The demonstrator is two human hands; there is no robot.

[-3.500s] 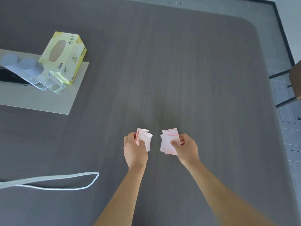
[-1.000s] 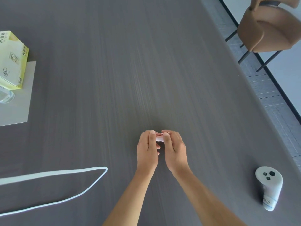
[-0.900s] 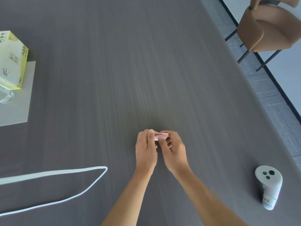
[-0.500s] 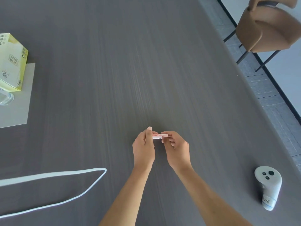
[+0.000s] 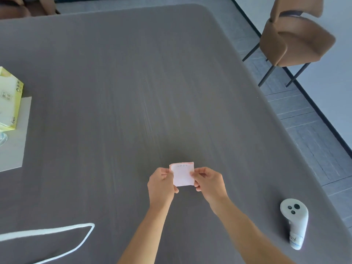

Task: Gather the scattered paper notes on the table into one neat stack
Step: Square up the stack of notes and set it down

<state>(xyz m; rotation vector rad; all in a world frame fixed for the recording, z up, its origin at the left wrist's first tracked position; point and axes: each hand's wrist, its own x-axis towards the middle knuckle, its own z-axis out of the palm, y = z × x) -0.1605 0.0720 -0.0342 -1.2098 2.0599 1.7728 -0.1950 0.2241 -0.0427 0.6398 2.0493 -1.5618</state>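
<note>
Both your hands are pinching the notes point(image 5: 182, 175) as one squared stack, L hand point(image 5: 162, 184) on its left edge & R hand point(image 5: 208, 182) on its right, over the table point(image 5: 133, 92).

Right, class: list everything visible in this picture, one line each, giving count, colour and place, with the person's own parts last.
Table: one, dark grey, fills the view.
Stack of notes: one, pale pink, held between both hands.
Tissue box: one, yellow, left edge.
Mat: one, light grey, under the tissue box.
Cord: one, white, bottom left.
Controller: one, white, bottom right.
Chair: one, brown, top right, on the floor.
Left hand: grip on the stack's left edge.
Right hand: grip on the stack's right edge.
</note>
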